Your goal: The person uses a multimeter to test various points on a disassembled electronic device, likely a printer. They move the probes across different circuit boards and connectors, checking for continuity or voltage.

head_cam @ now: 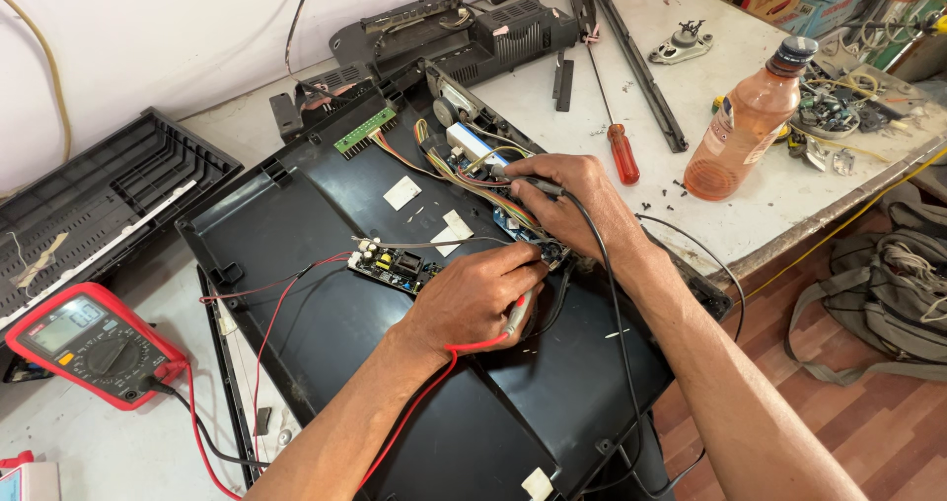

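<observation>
The left hand [473,299] is closed around a red-handled test probe [520,311], pinched like a pen so its tip, hidden under the fingers, bears down on the small circuit board [395,264] just to the left of its knuckles. Its red lead [414,412] trails back under the wrist. The right hand [567,205] sits just beyond and above it, fingers curled shut on a black test probe [541,187] whose black lead [607,294] loops over the forearm. That tip points into the bundle of coloured wires [464,180] beside the fingertips.

Both hands rest on the large black plastic back shell [326,323] lying flat on the white desk [769,205], steadying the probes. Well to the left of the left hand lies a red digital multimeter [89,341], face up so it can be read. To the right of the right hand, a red-handled screwdriver [621,151] and an orange-tinted plastic bottle [747,121] stand apart, out of the way.
</observation>
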